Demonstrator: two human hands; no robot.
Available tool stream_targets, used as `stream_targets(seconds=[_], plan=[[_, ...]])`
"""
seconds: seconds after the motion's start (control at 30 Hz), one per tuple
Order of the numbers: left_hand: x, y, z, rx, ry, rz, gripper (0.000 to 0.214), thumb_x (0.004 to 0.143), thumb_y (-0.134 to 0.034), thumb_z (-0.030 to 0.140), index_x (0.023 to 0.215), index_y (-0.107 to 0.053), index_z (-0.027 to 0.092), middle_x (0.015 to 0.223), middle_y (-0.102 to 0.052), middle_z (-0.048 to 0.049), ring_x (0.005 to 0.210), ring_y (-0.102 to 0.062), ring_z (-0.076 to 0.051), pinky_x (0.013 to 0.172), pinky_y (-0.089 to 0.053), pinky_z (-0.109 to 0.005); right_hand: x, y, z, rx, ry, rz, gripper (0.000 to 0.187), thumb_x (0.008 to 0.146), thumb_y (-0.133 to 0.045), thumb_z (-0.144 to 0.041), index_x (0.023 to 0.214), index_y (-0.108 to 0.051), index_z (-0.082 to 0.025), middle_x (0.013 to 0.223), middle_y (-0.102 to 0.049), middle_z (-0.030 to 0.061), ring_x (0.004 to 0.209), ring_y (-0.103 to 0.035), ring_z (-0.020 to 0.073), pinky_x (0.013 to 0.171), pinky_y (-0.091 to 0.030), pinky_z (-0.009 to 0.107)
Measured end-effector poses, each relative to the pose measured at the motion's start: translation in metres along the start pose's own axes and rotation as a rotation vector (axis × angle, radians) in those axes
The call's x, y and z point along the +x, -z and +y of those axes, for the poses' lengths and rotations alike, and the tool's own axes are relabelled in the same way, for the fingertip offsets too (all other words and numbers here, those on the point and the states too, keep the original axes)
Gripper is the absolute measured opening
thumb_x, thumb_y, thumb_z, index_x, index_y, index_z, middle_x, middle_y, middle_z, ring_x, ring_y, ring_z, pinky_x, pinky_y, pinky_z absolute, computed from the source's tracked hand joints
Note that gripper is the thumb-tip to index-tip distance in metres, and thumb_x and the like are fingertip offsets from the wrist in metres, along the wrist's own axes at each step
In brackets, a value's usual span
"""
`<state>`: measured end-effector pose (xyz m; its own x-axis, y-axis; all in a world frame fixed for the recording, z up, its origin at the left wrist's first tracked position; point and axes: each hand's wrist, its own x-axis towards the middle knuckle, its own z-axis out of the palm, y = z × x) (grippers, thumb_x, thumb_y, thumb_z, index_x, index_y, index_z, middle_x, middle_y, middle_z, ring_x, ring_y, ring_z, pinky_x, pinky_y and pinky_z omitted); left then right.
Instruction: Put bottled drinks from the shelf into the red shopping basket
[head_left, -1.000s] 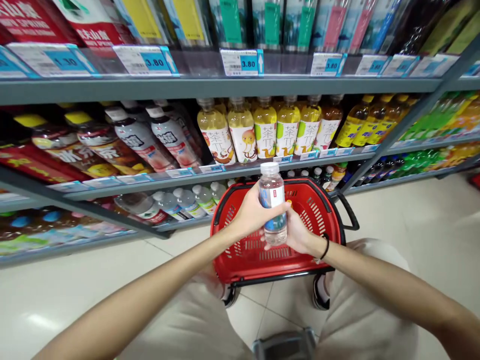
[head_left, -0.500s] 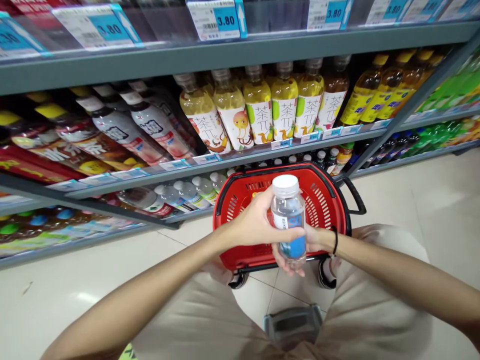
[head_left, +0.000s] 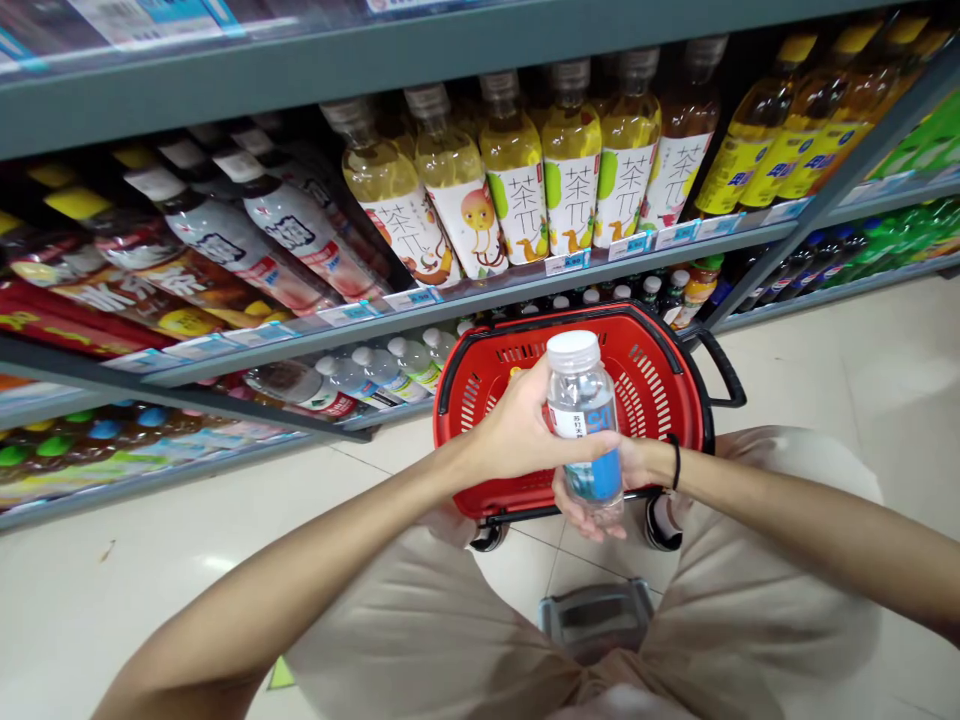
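Note:
A clear plastic water bottle [head_left: 596, 472] with a white cap and a blue-and-white label stands nearly upright over the near side of a red shopping basket [head_left: 691, 415]. My left hand [head_left: 517, 428] wraps round it from the left, its thumb lying across the label. From behind and below, my right hand [head_left: 636, 464] cradles the bottle, with fingertips showing under the base. A dark band circles the right wrist. Part of the right hand is hidden by the bottle. Something small and yellow shows in the basket, mostly covered by my left hand.
Shelves of drinks run along the front, with tea bottles [head_left: 574, 185] on the middle shelf and smaller bottles [head_left: 367, 372] lower down. The basket's black handle [head_left: 724, 370] sticks out right. A grey object [head_left: 598, 615] lies on the tiled floor between my legs.
The view has tipped downward, so shelves appear higher and the top price tags are mostly out of frame. The bottle has turned slightly in my hands, showing more of its label.

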<state>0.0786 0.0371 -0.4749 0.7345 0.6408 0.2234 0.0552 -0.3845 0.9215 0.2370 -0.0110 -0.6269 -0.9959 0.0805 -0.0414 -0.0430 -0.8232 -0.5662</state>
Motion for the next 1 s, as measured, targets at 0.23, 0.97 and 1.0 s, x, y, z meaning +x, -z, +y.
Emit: stream_targets(seconds=[0.23, 0.97, 1.0], plan=[[-0.001, 0.000, 0.000, 0.042, -0.012, -0.021, 0.059, 0.073, -0.089, 0.037, 0.118, -0.058, 0.015, 0.099, -0.075, -0.0063, 0.083, -0.071, -0.019, 0.077, -0.061, -0.033, 0.000, 0.003, 0.004, 0.007, 0.025, -0.012, 0.074, 0.084, -0.046, -0.083, 0.078, -0.063, -0.012, 0.070, -0.069, 0.0193, 0.061, -0.071, 0.0313, 0.042, -0.060, 0.041], [-0.004, -0.006, 0.007, 0.119, -0.044, -0.033, 0.057, 0.075, -0.087, 0.039, 0.117, -0.058, 0.015, 0.099, -0.076, -0.0060, 0.082, -0.071, -0.019, 0.072, -0.060, -0.031, 0.007, -0.015, -0.003, -0.063, 0.025, 0.005, 0.057, 0.087, -0.051, -0.070, 0.077, -0.060, -0.014, 0.070, -0.068, 0.0174, 0.062, -0.069, 0.0282, 0.046, -0.059, 0.038], [-0.005, -0.007, 0.008, 0.126, -0.048, -0.030, 0.057, 0.075, -0.087, 0.040, 0.118, -0.058, 0.015, 0.099, -0.076, -0.0059, 0.083, -0.071, -0.019, 0.072, -0.060, -0.031, 0.009, -0.017, -0.005, -0.063, 0.028, 0.024, 0.057, 0.088, -0.048, -0.070, 0.077, -0.059, -0.015, 0.073, -0.069, 0.0185, 0.067, -0.071, 0.0293, 0.049, -0.060, 0.038]])
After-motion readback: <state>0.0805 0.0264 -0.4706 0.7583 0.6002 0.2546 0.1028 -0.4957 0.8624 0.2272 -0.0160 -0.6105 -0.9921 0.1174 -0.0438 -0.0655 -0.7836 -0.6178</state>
